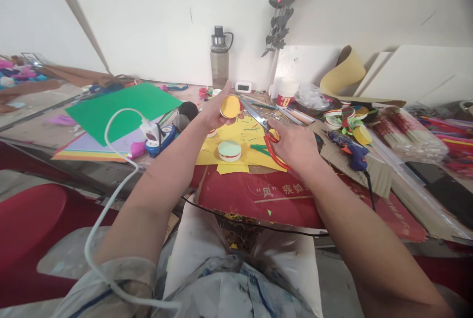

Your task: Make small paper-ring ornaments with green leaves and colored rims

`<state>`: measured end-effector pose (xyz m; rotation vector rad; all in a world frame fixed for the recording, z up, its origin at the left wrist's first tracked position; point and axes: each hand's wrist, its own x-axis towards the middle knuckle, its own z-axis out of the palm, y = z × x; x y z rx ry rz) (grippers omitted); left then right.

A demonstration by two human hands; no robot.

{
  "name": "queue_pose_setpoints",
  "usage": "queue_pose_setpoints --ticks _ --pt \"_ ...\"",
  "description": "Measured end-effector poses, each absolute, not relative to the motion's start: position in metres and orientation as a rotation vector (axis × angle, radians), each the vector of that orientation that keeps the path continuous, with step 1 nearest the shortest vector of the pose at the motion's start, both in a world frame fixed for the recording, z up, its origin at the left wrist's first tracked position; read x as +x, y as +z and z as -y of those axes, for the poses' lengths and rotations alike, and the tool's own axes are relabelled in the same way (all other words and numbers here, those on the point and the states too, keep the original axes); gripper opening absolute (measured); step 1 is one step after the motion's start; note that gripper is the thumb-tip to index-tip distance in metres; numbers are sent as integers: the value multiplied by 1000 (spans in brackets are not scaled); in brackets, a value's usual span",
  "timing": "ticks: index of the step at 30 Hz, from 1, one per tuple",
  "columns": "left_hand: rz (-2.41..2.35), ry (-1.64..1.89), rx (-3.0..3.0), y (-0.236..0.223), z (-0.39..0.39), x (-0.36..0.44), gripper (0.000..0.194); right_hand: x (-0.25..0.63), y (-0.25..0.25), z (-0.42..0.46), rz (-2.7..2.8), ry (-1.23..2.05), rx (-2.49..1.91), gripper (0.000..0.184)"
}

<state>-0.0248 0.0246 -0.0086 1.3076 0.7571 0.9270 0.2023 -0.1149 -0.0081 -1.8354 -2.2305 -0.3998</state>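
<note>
My left hand (218, 111) is closed around a short round piece with a yellow face (231, 106), held up above the table. In my right hand (293, 143) are red-handled scissors (271, 148), their blades pointing up and left toward the yellow-faced piece. Whether the blades touch it I cannot tell. Below, a similar round piece with a pale green top (229, 150) and a red-striped white side lies on yellow paper (207, 158). Green paper strips (260, 149) rest beside it, partly behind the scissors.
A water bottle (219, 62) and paper cups (287, 94) stand along the wall. Green sheets (121, 109) lie left, near a white-cabled device (152, 133). At right are a blue glue gun (357, 157) and a black phone (439, 187). Red cardboard (236, 192) covers the front edge.
</note>
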Motion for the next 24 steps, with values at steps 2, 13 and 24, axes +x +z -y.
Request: queue_pose_setpoints --ticks 2,13,24 --pt "-775 934 1327 -8 -24 -24 81 202 -8 115 2228 -408 -1828 51" --pt "-837 906 1392 -5 -21 -24 87 204 -10 114 2237 -340 -1789 49" --pt "-825 842 1414 -7 -20 -22 86 206 -11 111 2228 -333 -1741 53"
